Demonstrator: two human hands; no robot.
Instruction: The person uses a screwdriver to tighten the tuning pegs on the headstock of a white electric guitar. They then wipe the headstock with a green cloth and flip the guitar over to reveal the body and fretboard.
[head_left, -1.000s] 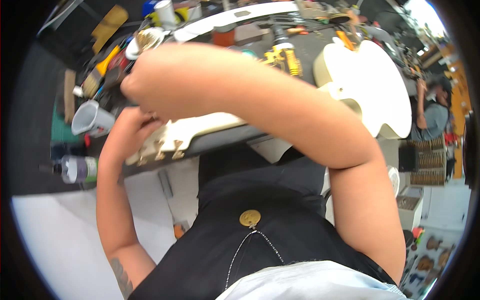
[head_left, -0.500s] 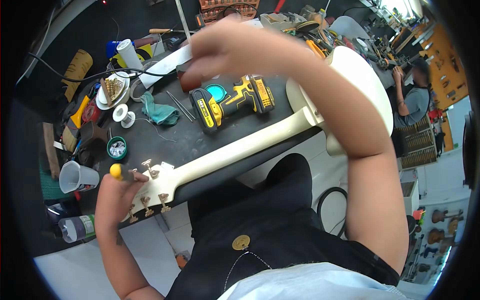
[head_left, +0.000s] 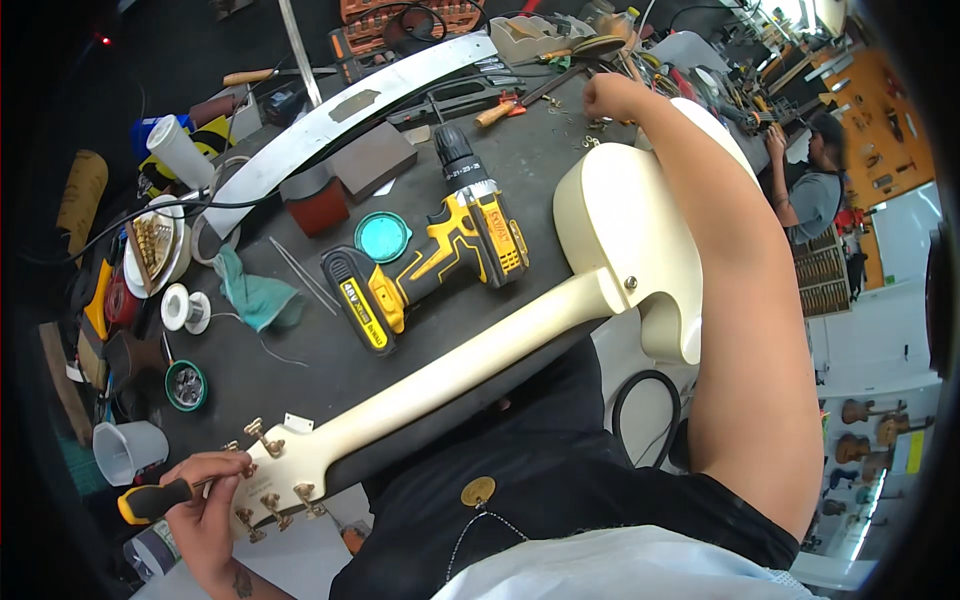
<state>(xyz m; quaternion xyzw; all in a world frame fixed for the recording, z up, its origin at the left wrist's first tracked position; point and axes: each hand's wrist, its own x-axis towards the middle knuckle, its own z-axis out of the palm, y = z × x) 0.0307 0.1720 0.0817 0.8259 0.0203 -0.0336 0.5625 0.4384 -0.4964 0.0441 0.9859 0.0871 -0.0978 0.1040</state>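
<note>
A cream electric guitar lies face down, its neck running toward me at the left. Several brass-coloured tuning machines line both sides of its headstock. My left hand is closed around a yellow and black screwdriver, with its fingertips at the headstock's left tuning machines. Beyond the guitar body, my right hand reaches to the bench with curled fingers, close to small brass-coloured parts. Whatever those fingers may hold is hidden.
A yellow and black cordless drill lies behind the neck, beside a turquoise lid. Near the left are a green cloth, a wire spool, a small green tub and a plastic cup. Another person sits at the far right.
My right hand has moved from above the drill to the far side of the guitar body. My left hand still has the screwdriver, its handle now pointing left. The view has shifted.
</note>
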